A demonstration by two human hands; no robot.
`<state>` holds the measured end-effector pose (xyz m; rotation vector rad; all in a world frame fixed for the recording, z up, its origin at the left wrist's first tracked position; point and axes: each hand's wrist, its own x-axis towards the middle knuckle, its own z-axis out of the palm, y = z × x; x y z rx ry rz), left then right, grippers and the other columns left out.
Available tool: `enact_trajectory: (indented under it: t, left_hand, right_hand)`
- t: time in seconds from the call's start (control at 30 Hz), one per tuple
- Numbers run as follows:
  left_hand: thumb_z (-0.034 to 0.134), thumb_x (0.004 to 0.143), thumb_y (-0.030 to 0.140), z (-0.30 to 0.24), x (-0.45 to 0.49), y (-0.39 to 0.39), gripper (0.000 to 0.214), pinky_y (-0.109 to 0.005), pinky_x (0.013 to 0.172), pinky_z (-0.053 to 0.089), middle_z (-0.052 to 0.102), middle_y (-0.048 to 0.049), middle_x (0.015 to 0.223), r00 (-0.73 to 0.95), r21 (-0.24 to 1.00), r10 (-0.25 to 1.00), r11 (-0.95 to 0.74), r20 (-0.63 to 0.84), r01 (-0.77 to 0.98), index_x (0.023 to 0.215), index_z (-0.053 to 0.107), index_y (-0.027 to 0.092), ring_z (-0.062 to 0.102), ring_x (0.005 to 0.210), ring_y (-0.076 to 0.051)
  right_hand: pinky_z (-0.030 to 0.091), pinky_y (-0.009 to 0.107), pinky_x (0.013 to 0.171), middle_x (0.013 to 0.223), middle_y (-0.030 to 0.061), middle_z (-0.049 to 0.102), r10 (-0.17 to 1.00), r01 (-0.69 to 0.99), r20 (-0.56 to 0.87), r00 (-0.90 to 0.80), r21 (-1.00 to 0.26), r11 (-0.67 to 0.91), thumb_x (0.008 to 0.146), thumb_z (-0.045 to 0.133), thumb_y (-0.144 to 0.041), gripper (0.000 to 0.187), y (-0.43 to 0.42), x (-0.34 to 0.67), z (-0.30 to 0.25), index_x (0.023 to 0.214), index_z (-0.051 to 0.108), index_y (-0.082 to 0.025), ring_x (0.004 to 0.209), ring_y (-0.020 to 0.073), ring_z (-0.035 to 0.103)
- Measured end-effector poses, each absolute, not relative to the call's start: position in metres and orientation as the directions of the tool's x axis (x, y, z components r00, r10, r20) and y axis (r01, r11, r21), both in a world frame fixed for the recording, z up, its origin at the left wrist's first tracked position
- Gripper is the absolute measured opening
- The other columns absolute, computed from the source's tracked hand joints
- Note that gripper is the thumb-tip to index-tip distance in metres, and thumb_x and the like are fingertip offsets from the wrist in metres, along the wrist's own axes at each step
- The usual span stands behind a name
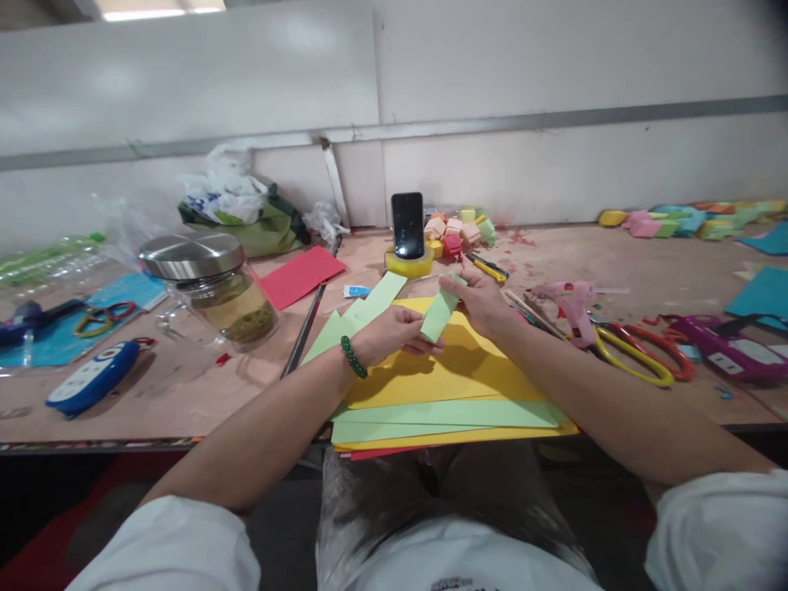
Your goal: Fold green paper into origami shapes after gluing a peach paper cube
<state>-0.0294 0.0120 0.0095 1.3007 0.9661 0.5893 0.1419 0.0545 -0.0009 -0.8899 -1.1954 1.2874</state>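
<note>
A light green strip of folded paper [441, 315] is held between my two hands above a stack of coloured sheets. My left hand [403, 330], with a green bead bracelet on the wrist, pinches its lower end. At the upper end, my right hand [477, 297] grips the same strip. Below lie yellow paper [382, 392] and light green paper strips [431, 413] at the table's front edge. More light green pieces [375, 302] rest beside my left hand.
A glass mug of tea [246, 308] stands left, near red paper [304, 275]. A phone [407, 226] leans on a tape roll [410, 263] behind my hands. Right are a pink glue gun [572, 308], scissors [637, 353] and a purple device [732, 349]. Folded paper pieces [455, 234] lie behind.
</note>
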Motion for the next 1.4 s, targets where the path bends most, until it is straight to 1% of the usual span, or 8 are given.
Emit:
enact_trajectory:
  t: [0.27,0.43,0.6,0.8,0.93,1.1,1.27,1.4]
  left_hand:
    - [0.073,0.075,0.044,0.008,-0.024,0.009,0.032,-0.022,0.062,0.052,0.077,-0.0095,0.079,0.437,0.969,0.874,0.129,-0.212,0.212,0.074,0.068,0.013,0.074,0.074,-0.018]
    - [0.066,0.08,0.027,0.007,-0.02,0.009,0.018,-0.018,0.058,0.05,0.076,-0.0079,0.073,0.399,0.966,0.902,0.068,-0.166,0.248,0.069,0.068,0.013,0.073,0.07,-0.016]
    - [0.06,0.079,0.017,-0.001,-0.014,0.007,0.015,-0.017,0.057,0.051,0.073,-0.0056,0.069,0.4,0.97,0.916,-0.058,-0.043,0.237,0.065,0.066,0.013,0.072,0.067,-0.015]
    - [0.053,0.073,0.01,-0.003,-0.009,0.0,0.011,-0.025,0.073,0.055,0.071,-0.0038,0.077,0.449,0.952,0.888,-0.215,0.098,0.217,0.072,0.063,0.014,0.071,0.078,-0.018]
    - [0.053,0.079,0.019,0.004,-0.01,-0.005,0.011,-0.027,0.074,0.053,0.068,-0.0037,0.077,0.471,0.957,0.879,-0.195,0.075,0.212,0.072,0.06,0.015,0.072,0.083,-0.021]
    - [0.059,0.087,0.042,-0.001,-0.01,-0.003,0.033,-0.025,0.066,0.052,0.067,-0.0057,0.071,0.421,0.96,0.906,-0.141,0.028,0.24,0.068,0.054,0.015,0.073,0.075,-0.021]
    - [0.055,0.089,0.052,-0.003,-0.012,0.003,0.042,-0.026,0.066,0.051,0.074,-0.0124,0.079,0.465,0.986,0.882,0.0,-0.077,0.164,0.076,0.059,0.013,0.072,0.069,-0.018]
    - [0.057,0.09,0.049,0.004,-0.016,0.004,0.039,-0.026,0.065,0.05,0.076,-0.0135,0.079,0.494,0.986,0.853,0.126,-0.165,0.112,0.076,0.058,0.013,0.073,0.068,-0.018]
  right_hand:
    - [0.044,0.024,0.049,0.054,-0.0064,0.046,0.976,-0.144,0.215,-0.041,-0.968,0.207,0.045,0.085,-0.057,0.05,0.052,0.14,0.0,0.058,0.053,-0.021,0.051,0.0081,0.042]
    - [0.044,0.026,0.051,0.06,-0.0019,0.056,0.968,-0.104,0.25,-0.033,-0.964,0.245,0.053,0.081,-0.061,0.048,0.048,0.14,-0.001,0.06,0.056,-0.02,0.054,0.0109,0.047]
    - [0.04,0.028,0.055,0.061,-0.0011,0.055,0.893,0.131,0.446,0.05,-0.89,0.437,0.071,0.072,-0.051,0.034,0.044,0.14,-0.002,0.063,0.058,-0.021,0.058,0.0129,0.047]
    - [0.04,0.029,0.063,0.065,-0.002,0.056,0.807,0.336,0.587,0.066,-0.774,0.536,0.078,0.063,-0.04,0.023,0.044,0.14,-0.002,0.067,0.054,-0.023,0.062,0.0143,0.048]
    - [0.038,0.029,0.064,0.065,-0.0028,0.052,0.774,0.364,0.632,0.039,-0.731,0.578,0.079,0.062,-0.037,0.021,0.043,0.139,-0.002,0.068,0.052,-0.023,0.062,0.0142,0.046]
    - [0.038,0.029,0.064,0.065,-0.0021,0.052,0.761,0.369,0.647,0.039,-0.718,0.591,0.079,0.063,-0.037,0.021,0.042,0.138,0.0,0.068,0.052,-0.023,0.062,0.0147,0.045]
    - [0.038,0.028,0.058,0.063,-0.0021,0.053,0.845,0.279,0.532,0.054,-0.821,0.499,0.076,0.065,-0.042,0.025,0.046,0.139,-0.001,0.065,0.055,-0.022,0.06,0.0134,0.046]
    - [0.036,0.027,0.05,0.057,-0.0042,0.049,0.912,0.117,0.41,0.016,-0.907,0.405,0.07,0.072,-0.047,0.033,0.053,0.141,-0.006,0.062,0.054,-0.021,0.052,0.0106,0.042]
